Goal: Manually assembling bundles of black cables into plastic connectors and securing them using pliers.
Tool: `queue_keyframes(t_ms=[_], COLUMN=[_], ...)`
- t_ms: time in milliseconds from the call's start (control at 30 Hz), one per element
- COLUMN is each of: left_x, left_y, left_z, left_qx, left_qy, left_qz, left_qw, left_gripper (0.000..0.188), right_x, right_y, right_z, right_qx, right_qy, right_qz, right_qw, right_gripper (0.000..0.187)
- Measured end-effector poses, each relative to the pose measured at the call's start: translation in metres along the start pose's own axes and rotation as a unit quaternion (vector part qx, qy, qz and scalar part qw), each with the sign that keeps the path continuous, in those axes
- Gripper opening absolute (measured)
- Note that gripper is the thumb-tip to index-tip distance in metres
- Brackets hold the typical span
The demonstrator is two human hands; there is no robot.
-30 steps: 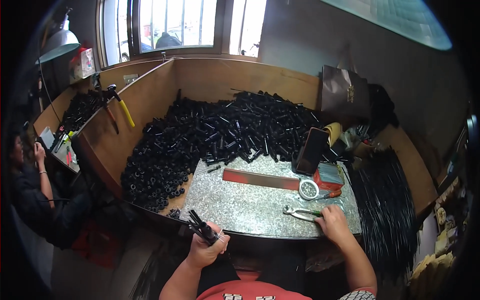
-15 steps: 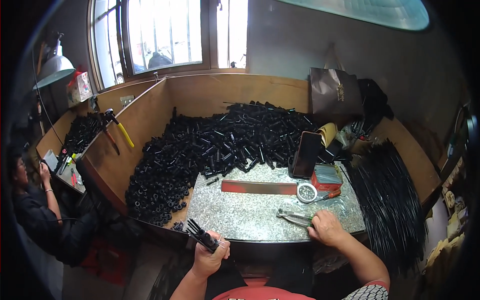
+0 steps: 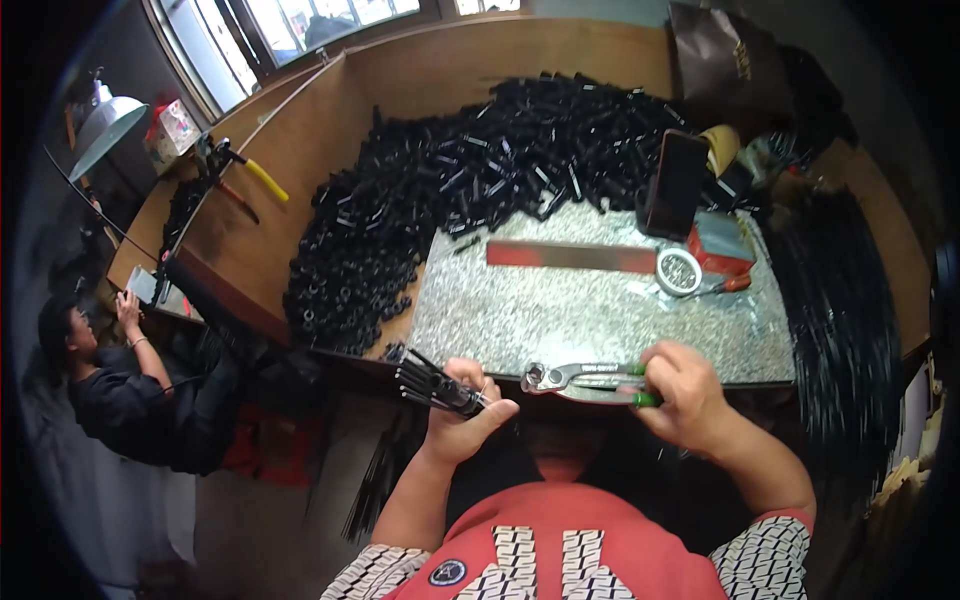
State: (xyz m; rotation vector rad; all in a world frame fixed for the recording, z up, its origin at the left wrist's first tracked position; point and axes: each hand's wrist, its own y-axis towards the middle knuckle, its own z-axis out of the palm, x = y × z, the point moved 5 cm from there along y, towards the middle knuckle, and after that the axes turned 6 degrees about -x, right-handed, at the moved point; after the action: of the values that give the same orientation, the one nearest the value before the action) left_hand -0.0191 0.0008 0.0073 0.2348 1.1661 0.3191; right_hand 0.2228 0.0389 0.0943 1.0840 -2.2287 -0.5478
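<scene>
My left hand (image 3: 462, 425) is closed round a black bundle of thin prongs (image 3: 436, 386), just off the worktop's near edge. Its prongs point up and left, and thin wire ends show by my fingers. In my right hand (image 3: 688, 395) is a pair of pincers (image 3: 572, 376) with green handles. Their rounded jaws point left toward the bundle, a small gap apart from it. Both hands are held low in front of my red apron (image 3: 590, 510). The pincers are above the speckled worktop's (image 3: 560, 325) front edge.
Behind the worktop rises a heap of short black tubular parts (image 3: 480, 160). A flat metal bar (image 3: 570, 255), a white dish of small bits (image 3: 679, 271), a red box (image 3: 722, 243) and a propped phone (image 3: 675, 185) stand there. Black rods (image 3: 845, 320) lie right. A co-worker (image 3: 130, 380) sits left.
My right hand has lifted the pincers off the worktop and brought them left, close to the bundle. My left hand has turned the bundle flatter. The view has tilted downward.
</scene>
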Motion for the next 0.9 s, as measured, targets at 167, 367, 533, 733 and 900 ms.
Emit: queue_keyframes(t_ms=[167, 367, 533, 733, 900], left_x=[-0.001, 0.003, 0.010, 0.020, 0.015], left_y=[-0.002, -0.005, -0.010, -0.008, -0.008], left_z=[0.008, 0.015, 0.008, -0.005, 0.003], left_qx=[0.048, 0.032, -0.031, 0.000, 0.063], left_qy=[-0.068, -0.005, 0.059, 0.162, 0.062], left_qz=[-0.015, -0.027, -0.045, 0.044, -0.038], left_qw=[0.996, 0.999, 0.997, 0.986, 0.995], left_gripper=[0.078, 0.077, 0.085, 0.078, 0.077], right_x=[0.010, 0.021, 0.030, 0.023, 0.023], right_y=[0.012, 0.009, 0.003, -0.008, -0.029], right_z=[-0.003, 0.005, 0.011, 0.020, 0.035], right_qx=[-0.070, -0.104, -0.066, 0.091, 0.119], right_qy=[-0.181, -0.319, -0.308, -0.118, 0.018], right_qz=[-0.076, -0.153, -0.159, -0.073, -0.047], right_qw=[0.978, 0.930, 0.936, 0.986, 0.992], right_gripper=[0.026, 0.025, 0.026, 0.028, 0.015])
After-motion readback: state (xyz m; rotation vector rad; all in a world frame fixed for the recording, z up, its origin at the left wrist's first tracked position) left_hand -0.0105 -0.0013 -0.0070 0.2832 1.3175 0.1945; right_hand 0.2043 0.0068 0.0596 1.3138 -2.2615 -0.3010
